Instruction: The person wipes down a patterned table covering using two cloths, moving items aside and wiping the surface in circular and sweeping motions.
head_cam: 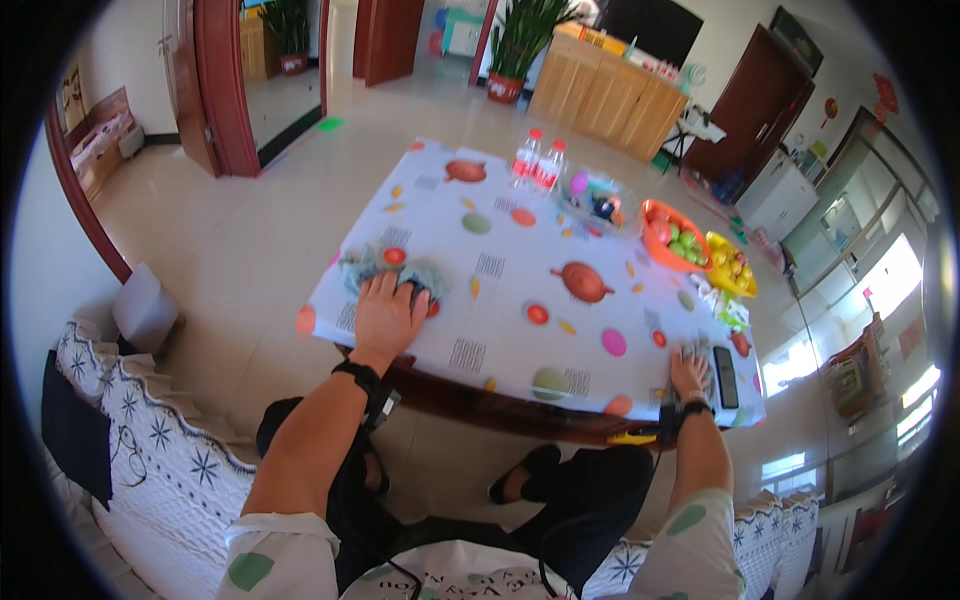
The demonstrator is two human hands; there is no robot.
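My left hand (388, 315) presses on a crumpled light-blue cloth (358, 268) near the left edge of the table; whether its fingers grip the cloth cannot be told. At the right front of the table, my right hand (688, 373) lies with spread fingers on a greyish crumpled cloth (701, 351). A dark smartphone (725, 377) lies flat just right of that hand. Between the two hands stretches a white patterned tablecloth (502, 315) with printed teapots, dots and leaves.
Two red-capped water bottles (526, 159), a clear tray of small items (598, 201), an orange fruit basket (676, 236) and a yellow fruit basket (730, 264) line the far right side. A packet of tissues (731, 311) lies above the phone. A quilted sofa cover (165, 420) is at left.
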